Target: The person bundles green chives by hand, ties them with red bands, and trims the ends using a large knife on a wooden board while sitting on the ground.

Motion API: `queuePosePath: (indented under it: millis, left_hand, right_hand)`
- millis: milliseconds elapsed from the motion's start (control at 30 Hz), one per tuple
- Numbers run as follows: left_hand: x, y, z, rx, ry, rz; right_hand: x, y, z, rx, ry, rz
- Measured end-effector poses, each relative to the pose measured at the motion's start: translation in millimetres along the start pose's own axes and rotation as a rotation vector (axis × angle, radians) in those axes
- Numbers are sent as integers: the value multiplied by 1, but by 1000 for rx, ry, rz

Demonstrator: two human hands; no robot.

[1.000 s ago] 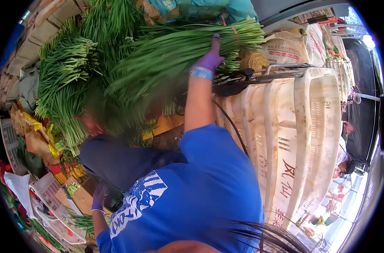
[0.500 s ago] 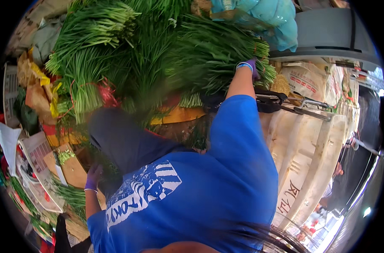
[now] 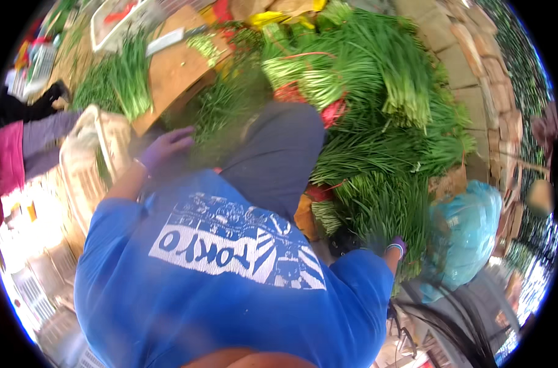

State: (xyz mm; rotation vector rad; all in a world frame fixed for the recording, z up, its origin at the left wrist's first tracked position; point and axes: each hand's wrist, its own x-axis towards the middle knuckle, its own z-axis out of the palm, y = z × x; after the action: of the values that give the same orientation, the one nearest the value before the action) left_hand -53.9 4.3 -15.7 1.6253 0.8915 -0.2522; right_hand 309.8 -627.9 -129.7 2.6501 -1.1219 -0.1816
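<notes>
A large pile of green chives [image 3: 371,147] lies to my right, in bundles with pale stem ends, some tied with red string. My right hand [image 3: 398,243], in a purple glove, rests at a bundle of chives [image 3: 383,205] on the pile's near side; its fingers are hidden. My left hand [image 3: 171,147], also gloved in purple, hovers empty near my knee with fingers stretched out. Beyond it are loose chives [image 3: 220,107] and a brown board [image 3: 177,70]. A knife [image 3: 171,42] and small cut pieces [image 3: 206,49] lie on that board.
A blue plastic bag [image 3: 466,233] sits right of the chives. A cream crate [image 3: 85,165] stands to my left, with another person's legs [image 3: 46,141] near it. More chives [image 3: 116,83] lie left of the board, below a white basket [image 3: 122,24].
My view has turned left, swinging the pile to the right side. My left hand has risen from beside the board and spread its fingers. My right hand remains at the chives.
</notes>
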Motion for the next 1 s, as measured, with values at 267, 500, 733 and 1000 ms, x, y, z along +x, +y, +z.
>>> queuePosePath:
  millis: [267, 500, 733, 1000]
  left_hand:
    - [-35, -42, -14, -303, 111, -93]
    - [-37, -44, -25, -341, 94, -184]
    - [-53, -53, -29, -196, 81, -227]
    - [-68, -53, -43, -59, 212, -241]
  right_hand:
    - [-105, -135, -121, 732, 138, -760]
    - [-191, -179, -31, 1252, -226, -121]
    - [-279, -168, 122, 1455, -844, 64]
    - [-322, -227, 57, 559, -435, 119]
